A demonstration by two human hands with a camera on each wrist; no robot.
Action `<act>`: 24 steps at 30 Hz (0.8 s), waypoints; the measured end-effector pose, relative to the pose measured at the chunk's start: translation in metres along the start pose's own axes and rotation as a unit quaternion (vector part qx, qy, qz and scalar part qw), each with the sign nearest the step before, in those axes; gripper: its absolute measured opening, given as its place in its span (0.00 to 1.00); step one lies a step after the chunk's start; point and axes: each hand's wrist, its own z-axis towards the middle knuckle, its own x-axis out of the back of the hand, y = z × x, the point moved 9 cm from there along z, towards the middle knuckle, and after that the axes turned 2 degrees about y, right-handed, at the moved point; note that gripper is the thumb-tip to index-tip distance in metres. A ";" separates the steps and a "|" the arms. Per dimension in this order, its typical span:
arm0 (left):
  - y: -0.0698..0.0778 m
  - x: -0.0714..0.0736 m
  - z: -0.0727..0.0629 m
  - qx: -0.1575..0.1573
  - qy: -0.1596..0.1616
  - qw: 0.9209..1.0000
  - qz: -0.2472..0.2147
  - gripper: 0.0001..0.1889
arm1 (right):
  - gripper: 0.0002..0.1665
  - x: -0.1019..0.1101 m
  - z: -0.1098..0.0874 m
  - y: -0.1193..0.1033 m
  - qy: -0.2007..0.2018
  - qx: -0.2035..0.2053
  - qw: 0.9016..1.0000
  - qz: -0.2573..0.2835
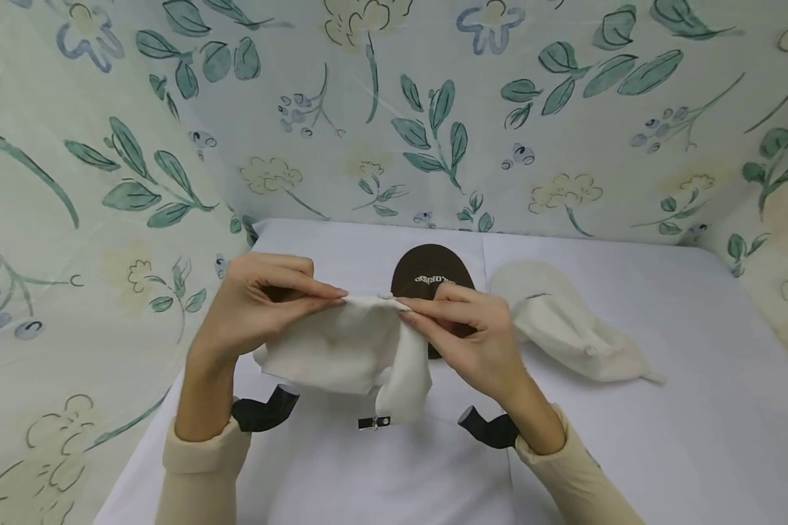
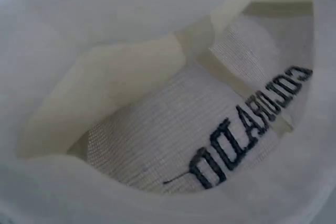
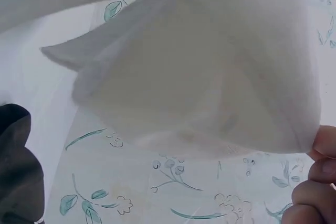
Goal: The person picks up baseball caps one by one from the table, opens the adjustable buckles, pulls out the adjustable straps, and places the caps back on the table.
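Observation:
A white cap [image 1: 331, 346] is held up in the head view, its cloth hanging in folds. My left hand [image 1: 262, 299] pinches its top edge between thumb and fingers. Close by, my right hand [image 1: 472, 332] pinches the same edge farther right. A strap with a metal buckle [image 1: 374, 423] dangles below. The left wrist view looks into the cap, where dark reversed stitching [image 2: 231, 150] and pale seam tape [image 2: 121, 77] show. In the right wrist view the cap's cloth [image 3: 194, 77] fills the middle, with curled fingers at the lower right.
Behind the right hand lies a dark brown cap [image 1: 426, 262] with white lettering, partly hidden. Another white cap [image 1: 564, 321] lies to its right on the white-covered table [image 1: 682, 408]. Floral cloth [image 1: 341, 146] hangs at the back and sides.

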 end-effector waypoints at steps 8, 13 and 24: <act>-0.017 0.021 0.015 0.060 0.021 0.994 0.090 0.11 | 0.10 -0.005 0.020 0.040 -0.015 -0.136 0.991 0.016; -0.037 0.042 0.028 0.097 0.061 0.985 0.128 0.07 | 0.09 -0.010 0.040 0.066 0.007 -0.188 0.981 0.043; -0.075 0.083 0.068 0.084 0.163 0.970 0.159 0.03 | 0.11 -0.019 0.096 0.117 0.066 -0.241 0.966 0.072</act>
